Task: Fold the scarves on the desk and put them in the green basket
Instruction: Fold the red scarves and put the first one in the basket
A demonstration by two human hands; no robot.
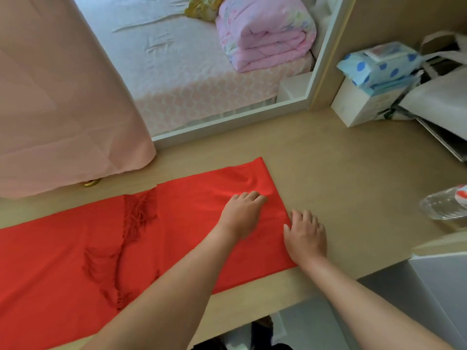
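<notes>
The red fringed scarf (189,210) lies folded lengthwise across the desk (341,185). The left hand (242,215) presses its right end, fingers loosely bent. The right hand (305,236) rests spread at the scarf's right edge, gripping nothing.

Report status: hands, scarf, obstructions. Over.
Left hand presses on red scarf, right hand rests at its right edge. Scarf flat on desk, folded over, fringe on top. No green basket in view; bottle clear at right.
</notes>
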